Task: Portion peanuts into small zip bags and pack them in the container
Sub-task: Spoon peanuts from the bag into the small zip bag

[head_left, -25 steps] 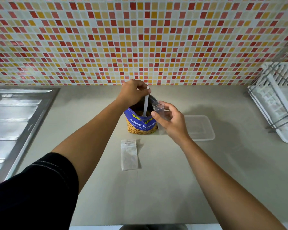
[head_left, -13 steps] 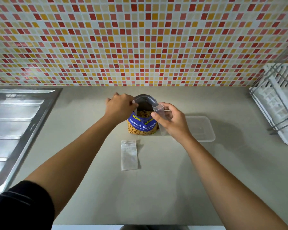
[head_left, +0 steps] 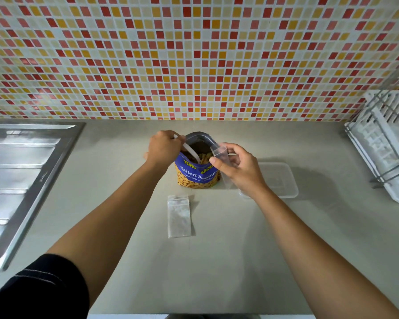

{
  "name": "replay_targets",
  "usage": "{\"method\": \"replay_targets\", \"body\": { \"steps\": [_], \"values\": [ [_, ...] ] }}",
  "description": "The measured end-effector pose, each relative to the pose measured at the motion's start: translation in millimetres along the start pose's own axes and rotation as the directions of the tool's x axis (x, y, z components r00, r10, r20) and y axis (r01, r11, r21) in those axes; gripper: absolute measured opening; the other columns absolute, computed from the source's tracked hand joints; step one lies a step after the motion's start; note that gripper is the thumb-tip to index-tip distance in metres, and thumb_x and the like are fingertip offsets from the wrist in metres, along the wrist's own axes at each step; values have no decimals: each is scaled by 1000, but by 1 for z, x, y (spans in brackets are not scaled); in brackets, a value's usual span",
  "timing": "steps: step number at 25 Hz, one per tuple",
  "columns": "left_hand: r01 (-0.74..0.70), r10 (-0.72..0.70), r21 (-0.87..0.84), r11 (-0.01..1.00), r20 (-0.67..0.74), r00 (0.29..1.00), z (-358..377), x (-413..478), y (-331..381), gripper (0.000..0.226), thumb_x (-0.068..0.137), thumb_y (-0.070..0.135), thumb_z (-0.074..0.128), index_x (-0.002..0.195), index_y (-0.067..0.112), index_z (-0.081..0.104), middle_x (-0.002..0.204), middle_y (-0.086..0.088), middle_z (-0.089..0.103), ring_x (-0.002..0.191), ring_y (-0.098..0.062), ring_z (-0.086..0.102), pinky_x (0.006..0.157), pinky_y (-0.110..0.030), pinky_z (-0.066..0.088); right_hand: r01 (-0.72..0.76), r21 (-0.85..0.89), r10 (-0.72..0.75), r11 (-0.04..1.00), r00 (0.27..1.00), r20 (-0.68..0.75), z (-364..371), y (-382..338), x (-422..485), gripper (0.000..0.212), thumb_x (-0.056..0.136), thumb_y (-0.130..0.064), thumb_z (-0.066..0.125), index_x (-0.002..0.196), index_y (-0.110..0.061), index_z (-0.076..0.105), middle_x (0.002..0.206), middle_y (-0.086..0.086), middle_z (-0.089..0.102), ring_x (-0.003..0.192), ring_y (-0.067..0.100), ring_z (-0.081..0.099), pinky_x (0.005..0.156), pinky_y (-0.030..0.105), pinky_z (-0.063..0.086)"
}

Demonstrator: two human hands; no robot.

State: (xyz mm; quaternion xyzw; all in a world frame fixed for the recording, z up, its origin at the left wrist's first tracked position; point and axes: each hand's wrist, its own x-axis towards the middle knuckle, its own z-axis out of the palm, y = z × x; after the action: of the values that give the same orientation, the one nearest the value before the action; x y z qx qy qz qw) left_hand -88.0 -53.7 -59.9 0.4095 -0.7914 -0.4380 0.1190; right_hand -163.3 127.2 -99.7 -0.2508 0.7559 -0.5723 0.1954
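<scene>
At the lower left corner of the frame is one black sleeve (head_left: 39, 293), and two bare forearms reach up from the bottom edge toward the middle. Between them the grey counter (head_left: 217, 261) lies bare from its near edge up to one empty zip bag (head_left: 179, 216), which lies flat just below centre and touches nothing.

Just above it, one blue peanut bag (head_left: 197, 176) stands upright with its mouth open and peanuts showing inside. The left hand (head_left: 164, 146), at the bag's left rim, has its fingers curled round the handle of one white spoon (head_left: 190, 149), whose bowl end slants down into the mouth. The right hand (head_left: 240, 166), at the bag's right rim, pinches a second zip bag (head_left: 221, 155) between thumb and fingers, with its open top beside the peanut bag's mouth. That makes two zip bags in all.

One clear container (head_left: 283, 180) sits right of centre, partly behind the right wrist, with no lid on it; it looks empty. A strip of counter separates it from the one white dish rack (head_left: 382, 143) at the right edge. The steel sink (head_left: 21, 171) fills the left edge, well apart from the left hand.

Farthest off, the mosaic tile wall (head_left: 194, 54) closes the counter's back edge, with a band of counter between it and the peanut bag.
</scene>
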Motion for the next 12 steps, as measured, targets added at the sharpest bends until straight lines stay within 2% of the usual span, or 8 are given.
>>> {"method": "replay_targets", "body": {
  "steps": [2,4,7,9,12],
  "values": [
    [8,-5,-115,993,26,1000,-3,-1,3,22,93,28,52,91,10,64,88,-8,61,81,-17,54,66,-25,44,-4,-7,4,1000,1000,0,-1,-1,0,55,73,-42,75,121,-22,56,115,-2,65,100,13,63,72,23,52],
    [32,-26,-192,981,32,999,-6,1,4,24,94,26,50,96,7,64,85,-5,62,76,-12,52,60,-20,39,-10,5,10,1000,1000,-2,0,-2,1,54,73,-41,75,120,-23,56,114,-2,65,99,14,63,71,22,52],
    [81,-80,-285,955,13,997,-12,8,4,24,96,25,46,102,7,61,78,2,58,80,-12,53,60,-17,38,2,-9,-2,1000,999,-42,-1,-9,3,50,73,-37,77,118,-26,57,110,-4,64,93,8,60,69,15,50],
    [99,-105,-312,945,-5,994,-18,14,1,25,97,24,45,105,6,60,80,0,60,83,-13,54,59,-17,38,24,-43,-27,999,997,-67,-1,-14,6,52,72,-34,78,118,-24,57,108,-5,63,89,4,59,69,11,49],
    [141,-144,-338,930,16,989,-25,19,-4,24,97,25,44,102,6,59,86,-5,60,72,-9,52,56,-18,36,46,-138,-57,989,996,-72,-1,-18,12,59,69,-34,80,122,-20,57,111,-6,62,90,5,58,70,13,49]
  ]
}}
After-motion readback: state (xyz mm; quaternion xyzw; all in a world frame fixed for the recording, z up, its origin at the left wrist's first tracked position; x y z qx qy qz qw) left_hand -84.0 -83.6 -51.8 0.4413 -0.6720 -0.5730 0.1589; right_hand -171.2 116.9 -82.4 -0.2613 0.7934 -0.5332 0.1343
